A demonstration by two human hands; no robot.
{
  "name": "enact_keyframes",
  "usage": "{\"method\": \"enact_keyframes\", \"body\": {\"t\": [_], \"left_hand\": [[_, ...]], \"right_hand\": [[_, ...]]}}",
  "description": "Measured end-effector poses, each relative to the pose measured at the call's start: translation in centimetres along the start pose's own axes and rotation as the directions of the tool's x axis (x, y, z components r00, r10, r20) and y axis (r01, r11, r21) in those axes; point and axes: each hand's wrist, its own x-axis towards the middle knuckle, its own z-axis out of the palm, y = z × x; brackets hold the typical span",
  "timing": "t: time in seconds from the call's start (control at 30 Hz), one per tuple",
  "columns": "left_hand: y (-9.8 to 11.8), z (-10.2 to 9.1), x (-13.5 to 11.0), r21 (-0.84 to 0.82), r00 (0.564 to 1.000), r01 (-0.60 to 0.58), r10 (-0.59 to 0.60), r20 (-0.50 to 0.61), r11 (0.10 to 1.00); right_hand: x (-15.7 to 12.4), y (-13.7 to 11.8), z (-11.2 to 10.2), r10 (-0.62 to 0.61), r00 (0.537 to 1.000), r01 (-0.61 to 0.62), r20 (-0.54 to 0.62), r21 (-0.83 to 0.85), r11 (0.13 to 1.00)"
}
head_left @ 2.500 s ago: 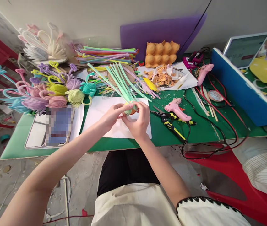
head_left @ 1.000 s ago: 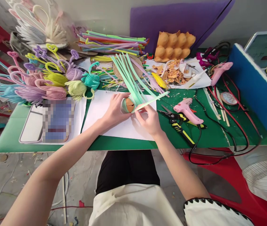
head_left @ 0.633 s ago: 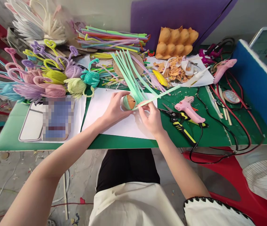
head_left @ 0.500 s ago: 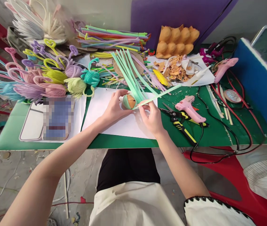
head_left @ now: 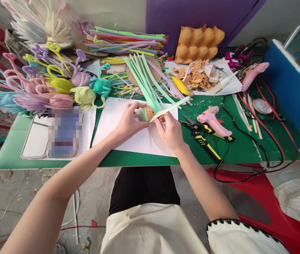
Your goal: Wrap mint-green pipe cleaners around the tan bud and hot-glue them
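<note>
My left hand [head_left: 129, 120] grips a small brown ball [head_left: 148, 113] partly wrapped in mint-green pipe cleaners, held over a white sheet [head_left: 118, 127] on the green table. A fan of mint-green pipe cleaners [head_left: 142, 82] rises from the ball toward the back. My right hand [head_left: 170, 131] pinches one mint-green strand [head_left: 171, 107] that sticks out to the right, close beside the ball. Both hands are closed.
Finished pastel pipe-cleaner pieces [head_left: 52, 92] lie at the left, a pile of loose pipe cleaners [head_left: 125, 38] at the back. Black-and-yellow cutters [head_left: 200, 138] and a pink glue gun [head_left: 213, 121] lie right of my hands, among cables. An egg tray [head_left: 199, 41] and a blue board [head_left: 290, 88] stand farther right.
The ball came down from the air to the white sheet. My right hand pulled one green strand out sideways and has shifted its grip along it toward the ball.
</note>
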Motion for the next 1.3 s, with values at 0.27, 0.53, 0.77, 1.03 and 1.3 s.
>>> {"method": "enact_keyframes", "body": {"t": [0.27, 0.53, 0.77, 1.03, 1.3], "left_hand": [[-1.4, 0.1, 0.4, 0.138, 0.993, -0.115, 0.114, 0.015, 0.984], [-1.2, -0.6, 0.5, 0.184, 0.985, -0.166, 0.154, 0.076, 0.969], [-0.9, -0.1, -0.3, -0.007, 0.994, -0.068, 0.069, 0.088, 0.998], [-0.3, 0.2, -0.6, -0.002, 0.992, -0.080, 0.080, 0.103, 0.997], [-0.6, 0.0, -0.2, 0.114, 0.979, -0.186, 0.174, 0.106, 0.976]], "right_hand": [[1.8, -0.8, -1.2, -0.035, 0.995, 0.038, 0.098, -0.030, 0.999], [3.0, -0.3, -1.2, -0.046, 0.991, 0.035, 0.125, 0.085, 0.996], [3.1, 0.6, -0.3, 0.000, 0.998, -0.012, 0.067, 0.178, 0.984], [3.0, 1.1, 0.0, 0.038, 0.998, -0.047, 0.047, 0.224, 0.973], [3.0, 1.4, 0.1, 0.105, 0.989, -0.128, 0.100, 0.266, 0.955]]}}
